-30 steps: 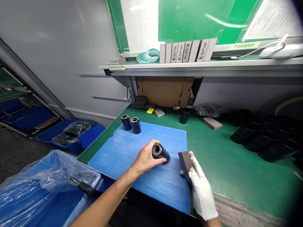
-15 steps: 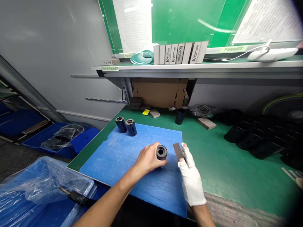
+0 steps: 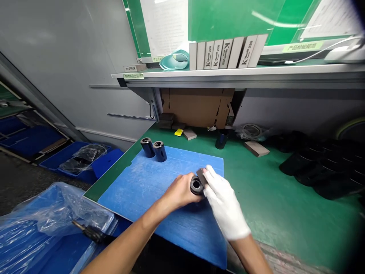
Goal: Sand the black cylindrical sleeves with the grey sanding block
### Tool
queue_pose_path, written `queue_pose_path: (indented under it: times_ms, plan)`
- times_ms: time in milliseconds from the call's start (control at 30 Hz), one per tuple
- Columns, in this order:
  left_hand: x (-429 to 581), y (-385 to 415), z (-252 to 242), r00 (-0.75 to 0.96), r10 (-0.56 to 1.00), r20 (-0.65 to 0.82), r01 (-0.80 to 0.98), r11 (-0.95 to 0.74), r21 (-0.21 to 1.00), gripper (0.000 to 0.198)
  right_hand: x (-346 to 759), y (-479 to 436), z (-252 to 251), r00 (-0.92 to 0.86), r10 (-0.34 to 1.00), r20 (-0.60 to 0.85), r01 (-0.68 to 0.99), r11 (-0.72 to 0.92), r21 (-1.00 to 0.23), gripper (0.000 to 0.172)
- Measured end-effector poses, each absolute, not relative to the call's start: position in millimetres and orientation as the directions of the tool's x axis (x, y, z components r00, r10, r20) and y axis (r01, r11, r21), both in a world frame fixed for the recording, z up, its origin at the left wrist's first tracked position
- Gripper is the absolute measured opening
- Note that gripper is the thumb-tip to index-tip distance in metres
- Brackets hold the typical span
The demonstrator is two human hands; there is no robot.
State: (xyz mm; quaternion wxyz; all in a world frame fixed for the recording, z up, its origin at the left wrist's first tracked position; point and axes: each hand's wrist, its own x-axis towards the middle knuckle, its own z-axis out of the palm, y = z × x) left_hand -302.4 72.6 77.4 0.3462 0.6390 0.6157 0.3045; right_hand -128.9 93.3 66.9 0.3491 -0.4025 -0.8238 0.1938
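Two hands (image 3: 179,194) (image 3: 225,205) hold sanding block (image 3: 202,176) against upright black sleeve (image 3: 196,185).

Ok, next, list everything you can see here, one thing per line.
standing tubes: 2, black, upright on the far end of the mat
held tube: 1, black, in the left hand above the mat
dark block: 1, dark grey, in the right hand against the held tube
mat: 1, blue, on the bench
bench: 1, green, under the mat
tan blocks: 2, tan, at the back of the bench
cup: 1, black, at the back of the bench
boxes: several, white and grey, on the shelf
left hand: 1, bare, around the held tube
right hand: 1, white glove, on the dark block
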Motion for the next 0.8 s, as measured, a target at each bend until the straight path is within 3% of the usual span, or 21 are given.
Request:
queue_pose_path:
  times_ms: [233,467,667,800]
  plan:
    - [-304.5,74.3,72.7,0.078,0.997,-0.025,0.557,-0.023,0.830,0.028,-133.2,99.2,74.5,-0.482,0.764,0.430,0.534,0.645,-0.547,0.045]
    - [-305.7,75.7,71.3,0.088,0.996,-0.028,0.556,-0.026,0.831,0.028,-132.7,95.0,67.3,-0.391,0.803,0.449,0.529,0.596,-0.605,0.044]
    - [-304.6,76.0,75.2,0.109,0.993,-0.038,0.575,-0.032,0.818,0.027,-134.3,84.7,80.0,-0.391,0.812,0.434,0.623,0.580,-0.525,0.043]
    - [-303.3,75.9,78.0,0.126,0.992,-0.003,0.561,-0.069,0.825,0.024,-135.9,81.7,84.0,-0.459,0.746,0.482,0.592,0.662,-0.460,0.042]
